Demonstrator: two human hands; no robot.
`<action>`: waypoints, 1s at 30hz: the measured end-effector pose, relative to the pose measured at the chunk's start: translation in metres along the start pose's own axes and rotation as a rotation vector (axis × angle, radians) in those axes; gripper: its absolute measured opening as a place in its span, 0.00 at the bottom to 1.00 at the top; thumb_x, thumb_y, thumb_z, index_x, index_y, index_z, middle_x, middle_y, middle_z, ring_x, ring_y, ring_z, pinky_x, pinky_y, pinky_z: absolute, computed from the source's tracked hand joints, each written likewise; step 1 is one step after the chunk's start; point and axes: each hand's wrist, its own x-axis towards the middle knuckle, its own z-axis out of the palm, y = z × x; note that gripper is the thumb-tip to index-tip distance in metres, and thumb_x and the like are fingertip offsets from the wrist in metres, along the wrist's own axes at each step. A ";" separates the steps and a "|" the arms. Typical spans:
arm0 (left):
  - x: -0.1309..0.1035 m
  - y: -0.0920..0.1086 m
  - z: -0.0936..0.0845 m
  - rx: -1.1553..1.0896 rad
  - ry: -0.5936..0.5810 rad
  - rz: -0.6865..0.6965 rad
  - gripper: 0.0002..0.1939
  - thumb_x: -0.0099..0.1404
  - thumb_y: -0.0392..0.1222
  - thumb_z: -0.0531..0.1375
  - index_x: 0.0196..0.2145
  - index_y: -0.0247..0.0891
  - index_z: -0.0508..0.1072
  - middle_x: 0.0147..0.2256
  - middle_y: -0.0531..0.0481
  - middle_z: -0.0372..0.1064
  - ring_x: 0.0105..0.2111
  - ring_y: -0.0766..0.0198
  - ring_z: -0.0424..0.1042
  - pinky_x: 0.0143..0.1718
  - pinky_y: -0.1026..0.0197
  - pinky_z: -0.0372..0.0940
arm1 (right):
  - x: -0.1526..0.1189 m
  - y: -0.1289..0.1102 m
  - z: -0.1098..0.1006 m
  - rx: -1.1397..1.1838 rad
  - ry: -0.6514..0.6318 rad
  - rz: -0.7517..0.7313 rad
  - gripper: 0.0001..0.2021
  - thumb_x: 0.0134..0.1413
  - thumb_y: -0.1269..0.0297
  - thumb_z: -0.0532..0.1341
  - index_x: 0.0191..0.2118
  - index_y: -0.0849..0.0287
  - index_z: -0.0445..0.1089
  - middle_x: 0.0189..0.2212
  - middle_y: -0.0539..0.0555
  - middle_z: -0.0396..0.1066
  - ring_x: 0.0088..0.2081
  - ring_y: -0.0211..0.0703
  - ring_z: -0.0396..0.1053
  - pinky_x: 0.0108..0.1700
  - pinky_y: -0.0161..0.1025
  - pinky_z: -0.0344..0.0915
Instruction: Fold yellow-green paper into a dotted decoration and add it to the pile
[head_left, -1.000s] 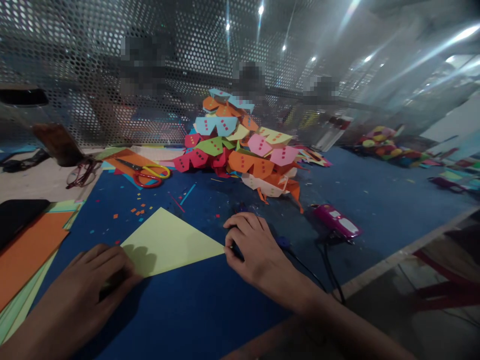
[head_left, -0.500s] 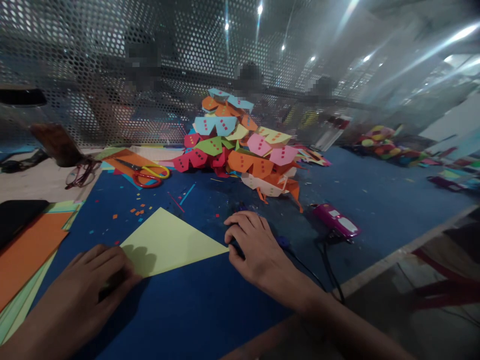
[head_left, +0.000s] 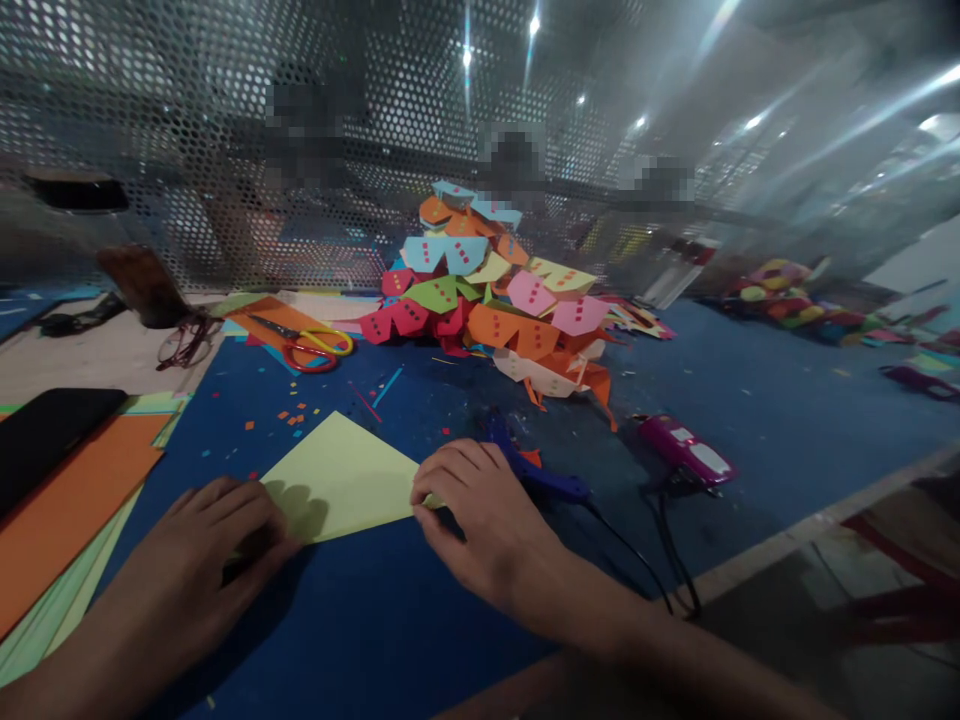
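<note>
A pale yellow sheet of paper (head_left: 349,480), folded into a triangle, lies on the blue tabletop with its peak pointing away from me. My left hand (head_left: 214,545) curls its fingers over the left corner, which it hides. At the right corner, my right hand (head_left: 480,510) has thumb and fingers closed on the paper's tip. Just beyond my right hand lies a blue glue gun (head_left: 551,480) with a black cord, partly covered by the hand.
Folded paper figures in many colours (head_left: 517,320) form a pile behind the sheet. Scissors (head_left: 311,350) rest on orange paper, near eyeglasses (head_left: 184,340). On the left, a black phone (head_left: 60,440) sits on stacked paper (head_left: 112,475). A purple device (head_left: 686,455) stands right.
My right hand has moved left and closed over the paper's right corner, uncovering more of the glue gun. My left hand stays at the left corner. The whole view has shifted slightly.
</note>
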 end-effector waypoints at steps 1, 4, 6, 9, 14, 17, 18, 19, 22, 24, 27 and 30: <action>0.000 0.001 -0.001 0.004 0.012 0.003 0.16 0.71 0.54 0.57 0.30 0.44 0.73 0.30 0.52 0.73 0.32 0.56 0.69 0.33 0.57 0.61 | 0.005 -0.004 0.003 0.012 -0.045 -0.010 0.02 0.62 0.71 0.62 0.37 0.58 0.71 0.41 0.52 0.75 0.47 0.45 0.68 0.50 0.44 0.57; 0.001 0.006 -0.001 -0.001 0.080 0.012 0.17 0.73 0.50 0.53 0.29 0.43 0.71 0.29 0.51 0.72 0.32 0.56 0.68 0.34 0.56 0.60 | 0.018 -0.013 0.012 0.024 -0.150 -0.028 0.02 0.64 0.67 0.63 0.38 0.57 0.72 0.42 0.52 0.75 0.46 0.44 0.67 0.49 0.44 0.57; 0.002 0.009 0.000 -0.001 0.100 0.005 0.17 0.73 0.50 0.54 0.28 0.43 0.71 0.28 0.51 0.71 0.32 0.56 0.68 0.33 0.56 0.59 | 0.025 -0.016 0.019 0.020 -0.171 -0.027 0.02 0.64 0.66 0.63 0.38 0.56 0.72 0.41 0.51 0.74 0.46 0.44 0.67 0.48 0.44 0.56; 0.004 0.013 0.000 0.003 0.094 -0.028 0.16 0.72 0.50 0.55 0.27 0.43 0.69 0.27 0.51 0.70 0.32 0.55 0.68 0.34 0.55 0.58 | 0.030 -0.019 0.029 0.045 -0.153 0.004 0.03 0.63 0.67 0.63 0.36 0.56 0.70 0.39 0.49 0.73 0.46 0.44 0.65 0.48 0.43 0.56; 0.008 0.017 -0.001 0.022 0.096 -0.045 0.13 0.67 0.45 0.58 0.25 0.42 0.67 0.26 0.53 0.68 0.31 0.56 0.67 0.34 0.55 0.55 | 0.033 -0.023 0.038 0.070 -0.117 0.022 0.03 0.60 0.69 0.63 0.35 0.56 0.68 0.38 0.49 0.71 0.44 0.43 0.64 0.46 0.42 0.55; 0.008 0.017 0.000 0.035 0.100 -0.047 0.11 0.66 0.43 0.58 0.25 0.42 0.67 0.26 0.53 0.67 0.31 0.56 0.66 0.34 0.56 0.54 | 0.035 -0.026 0.041 0.078 -0.106 0.036 0.04 0.60 0.67 0.63 0.35 0.56 0.67 0.38 0.49 0.71 0.45 0.44 0.64 0.47 0.43 0.55; 0.008 0.017 0.000 0.040 0.102 -0.045 0.11 0.66 0.43 0.58 0.25 0.42 0.67 0.26 0.53 0.67 0.31 0.56 0.66 0.34 0.56 0.54 | 0.035 -0.027 0.042 0.079 -0.106 0.042 0.05 0.60 0.65 0.64 0.35 0.56 0.67 0.38 0.50 0.71 0.45 0.45 0.64 0.47 0.44 0.56; 0.008 0.017 0.000 0.046 0.103 -0.042 0.11 0.66 0.42 0.58 0.25 0.42 0.67 0.26 0.53 0.67 0.31 0.56 0.66 0.35 0.56 0.54 | 0.036 -0.028 0.043 0.079 -0.107 0.047 0.05 0.60 0.64 0.64 0.35 0.56 0.67 0.38 0.50 0.71 0.46 0.45 0.64 0.48 0.44 0.56; 0.008 0.017 0.000 0.057 0.107 -0.031 0.10 0.65 0.41 0.59 0.26 0.41 0.67 0.27 0.53 0.67 0.32 0.55 0.66 0.35 0.55 0.54 | 0.036 -0.030 0.045 0.072 -0.110 0.064 0.06 0.60 0.62 0.65 0.36 0.56 0.67 0.39 0.51 0.71 0.46 0.46 0.64 0.48 0.45 0.56; 0.008 0.017 0.001 0.038 0.115 -0.005 0.07 0.66 0.40 0.59 0.29 0.41 0.69 0.29 0.52 0.69 0.34 0.55 0.66 0.36 0.55 0.56 | 0.036 -0.030 0.046 0.074 -0.101 0.071 0.07 0.59 0.62 0.65 0.36 0.56 0.67 0.39 0.51 0.71 0.46 0.46 0.64 0.47 0.45 0.56; 0.009 0.016 0.002 -0.033 0.120 0.101 0.07 0.71 0.38 0.56 0.35 0.42 0.73 0.35 0.50 0.72 0.37 0.56 0.68 0.38 0.56 0.60 | 0.035 -0.030 0.047 0.082 -0.086 0.069 0.06 0.57 0.64 0.65 0.36 0.56 0.67 0.39 0.50 0.70 0.46 0.46 0.64 0.48 0.44 0.56; 0.007 0.015 0.004 -0.044 0.138 0.226 0.12 0.74 0.35 0.52 0.40 0.43 0.75 0.39 0.50 0.74 0.37 0.58 0.69 0.40 0.56 0.62 | 0.034 -0.029 0.047 0.101 -0.088 0.071 0.05 0.56 0.67 0.64 0.36 0.55 0.66 0.39 0.49 0.70 0.47 0.45 0.63 0.48 0.44 0.56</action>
